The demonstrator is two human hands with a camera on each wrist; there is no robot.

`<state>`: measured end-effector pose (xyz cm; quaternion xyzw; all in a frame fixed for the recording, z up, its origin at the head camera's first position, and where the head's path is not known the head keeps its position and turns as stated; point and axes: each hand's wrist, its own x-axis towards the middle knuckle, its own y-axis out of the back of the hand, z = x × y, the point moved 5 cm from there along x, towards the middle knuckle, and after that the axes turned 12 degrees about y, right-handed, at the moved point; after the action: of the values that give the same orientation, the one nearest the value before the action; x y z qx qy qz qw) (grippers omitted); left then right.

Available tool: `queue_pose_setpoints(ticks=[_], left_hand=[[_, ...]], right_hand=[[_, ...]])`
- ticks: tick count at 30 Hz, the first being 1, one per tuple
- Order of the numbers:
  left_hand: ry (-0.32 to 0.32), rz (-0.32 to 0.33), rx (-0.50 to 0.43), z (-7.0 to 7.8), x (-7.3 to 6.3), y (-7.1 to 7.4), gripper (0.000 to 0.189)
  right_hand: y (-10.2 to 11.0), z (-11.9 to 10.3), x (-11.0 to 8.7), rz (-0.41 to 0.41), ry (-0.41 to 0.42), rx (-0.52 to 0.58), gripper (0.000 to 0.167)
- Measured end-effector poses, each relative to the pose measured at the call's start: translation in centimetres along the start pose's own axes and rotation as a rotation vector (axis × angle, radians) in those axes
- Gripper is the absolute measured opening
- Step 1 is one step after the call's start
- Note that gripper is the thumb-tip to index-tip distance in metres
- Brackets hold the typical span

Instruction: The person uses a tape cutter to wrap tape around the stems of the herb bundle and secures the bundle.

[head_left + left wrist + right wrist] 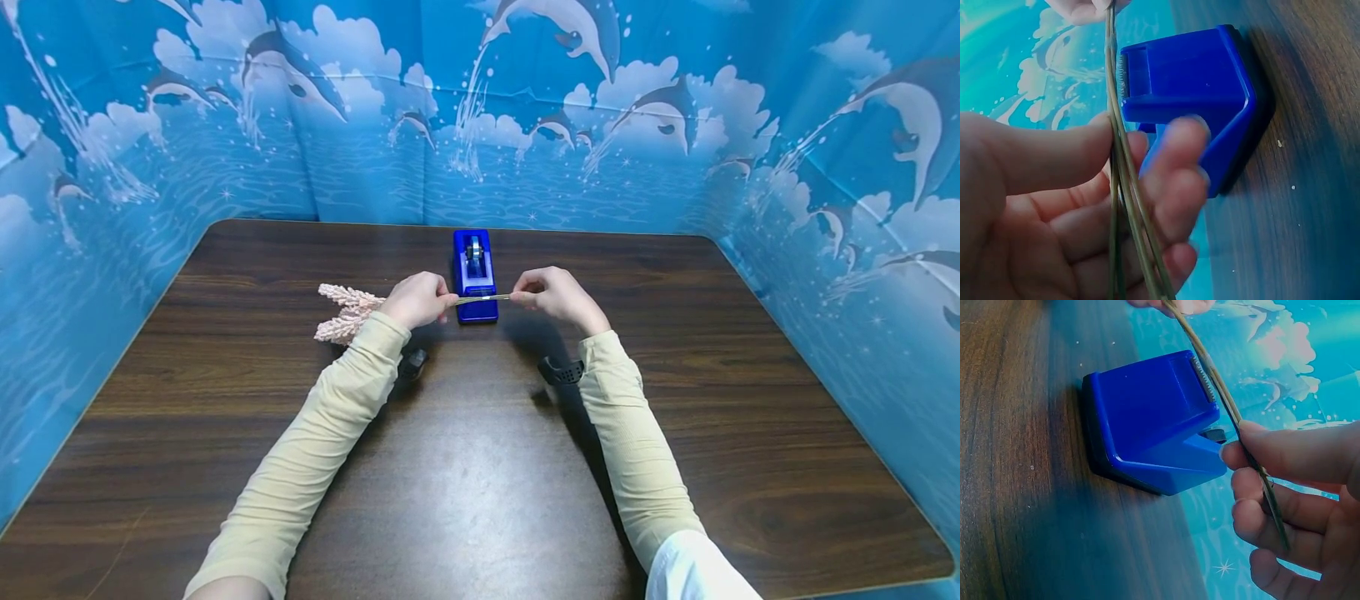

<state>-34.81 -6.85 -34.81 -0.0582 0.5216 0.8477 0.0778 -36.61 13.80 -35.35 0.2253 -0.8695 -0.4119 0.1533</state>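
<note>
Pale pink artificial flowers [348, 310] stick out to the left of my left hand [417, 300], which pinches their thin stems [1124, 150] between thumb and fingers. At the other end, my right hand [553, 296] pinches the stem tips [1247, 450]. The bundle runs level between both hands, across the front of a blue tape dispenser [476, 279]. In both wrist views the stems pass close by the dispenser's toothed cutter [1204, 378]; whether they touch it I cannot tell. A shiny band seems to wrap the stems midway. In the head view the left hand hides part of the stems.
The dispenser stands near the back edge of a dark wood-grain table [465, 467]. Behind and beside the table hangs a blue curtain [360, 192] printed with dolphins. Dark wrist cameras [561, 371] are worn under both wrists. Small pale specks lie on the tabletop.
</note>
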Motion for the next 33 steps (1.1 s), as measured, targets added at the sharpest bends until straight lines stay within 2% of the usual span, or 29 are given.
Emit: queue_pose_setpoints(ticks=[3,10,16,21,28,33], left_hand=[[-0.02,0.003,-0.013,0.1,0.1,0.1,0.024],[-0.055,0.087,-0.042,0.1,-0.3,0.8,0.024],[-0.07,0.133,-0.068,0.3,-0.6,1.3,0.023],[-0.049,0.124,-0.086,0.4,-0.7,1.2,0.023],[-0.006,0.074,-0.051,0.5,-0.3,0.4,0.042],[-0.01,0.104,-0.036,0.4,-0.2,0.1,0.03]], right_hand=[[0.0,0.0,0.0,-0.008,-0.003,0.002,0.019],[-0.3,-0.1,0.1,-0.044,0.011,-0.009,0.024],[-0.2,-0.1,0.1,-0.008,0.004,-0.037,0.035],[-0.2,0.1,0.1,0.004,-0.022,-0.031,0.027],[-0.1,0.2,0.1,0.024,-0.019,-0.025,0.024],[-0.2,0.1,0.2,0.013,-0.012,-0.025,0.023]])
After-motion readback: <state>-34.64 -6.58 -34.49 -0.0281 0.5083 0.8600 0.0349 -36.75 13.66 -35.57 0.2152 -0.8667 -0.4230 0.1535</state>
